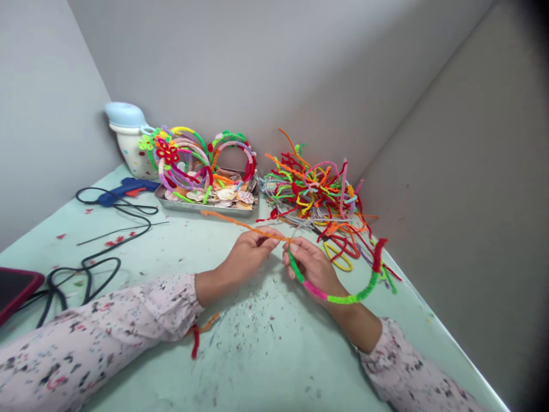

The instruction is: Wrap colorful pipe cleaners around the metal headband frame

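Note:
My right hand (315, 266) is closed on one end of a curved headband (349, 298), wrapped in green, pink and red fuzzy pipe cleaner. The band bows down and to the right, its red end standing up. Between the fingertips of my left hand (249, 252) is an orange pipe cleaner (229, 219). Its long tail points up and left; its other end meets the headband at my right fingertips. How it is attached there is hidden by the fingers. Both hands are close together above the table.
A metal tray (206, 209) of shells and finished headbands (189, 154) stands at the back. Right of it lies a tangled pipe-cleaner heap (313, 189). A blue glue gun (124, 191), black cord (115, 263), lidded cup (132, 143) and red-edged device (19, 292) are left.

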### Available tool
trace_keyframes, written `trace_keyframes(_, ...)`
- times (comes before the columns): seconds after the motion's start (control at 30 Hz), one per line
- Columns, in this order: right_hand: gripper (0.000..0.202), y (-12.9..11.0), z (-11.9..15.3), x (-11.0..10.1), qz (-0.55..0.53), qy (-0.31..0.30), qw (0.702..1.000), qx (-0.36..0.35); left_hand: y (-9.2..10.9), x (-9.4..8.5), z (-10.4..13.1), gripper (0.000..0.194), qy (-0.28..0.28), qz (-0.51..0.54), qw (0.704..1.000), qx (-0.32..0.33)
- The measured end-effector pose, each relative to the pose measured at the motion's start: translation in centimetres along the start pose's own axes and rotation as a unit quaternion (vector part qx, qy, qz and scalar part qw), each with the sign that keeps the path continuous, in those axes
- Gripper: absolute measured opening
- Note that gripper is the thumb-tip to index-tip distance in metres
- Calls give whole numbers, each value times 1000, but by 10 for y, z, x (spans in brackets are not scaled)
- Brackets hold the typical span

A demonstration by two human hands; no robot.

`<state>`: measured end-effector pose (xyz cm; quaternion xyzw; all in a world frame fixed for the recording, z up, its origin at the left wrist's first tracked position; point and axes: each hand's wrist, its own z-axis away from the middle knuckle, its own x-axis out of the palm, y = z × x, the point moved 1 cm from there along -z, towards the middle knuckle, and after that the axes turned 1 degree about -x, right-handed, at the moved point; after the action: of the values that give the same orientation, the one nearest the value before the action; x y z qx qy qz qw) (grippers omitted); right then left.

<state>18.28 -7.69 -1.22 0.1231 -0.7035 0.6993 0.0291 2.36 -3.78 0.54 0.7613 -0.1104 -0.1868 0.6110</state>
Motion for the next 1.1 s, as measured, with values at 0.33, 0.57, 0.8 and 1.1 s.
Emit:
trace_keyframes(0.33, 18, 9, -2, -2, -34, -36, 998, 39, -1, 4, -1, 19, -45, 205, 970, -119)
trace_keyframes(0.57, 15, 8, 1, 0, -71, -49, 995, 59, -2, 6, 0, 18, -127, 284, 940, -140)
trace_keyframes(0.8, 15, 7, 2, 0, -109, -67, 988, 81, -6, 6, 0, 13, -138, 306, 925, -176)
trace_keyframes(1.1, 15, -1, 6, 3, -125, -93, 983, 99, -9, 5, 0, 22, -151, 370, 893, -209)
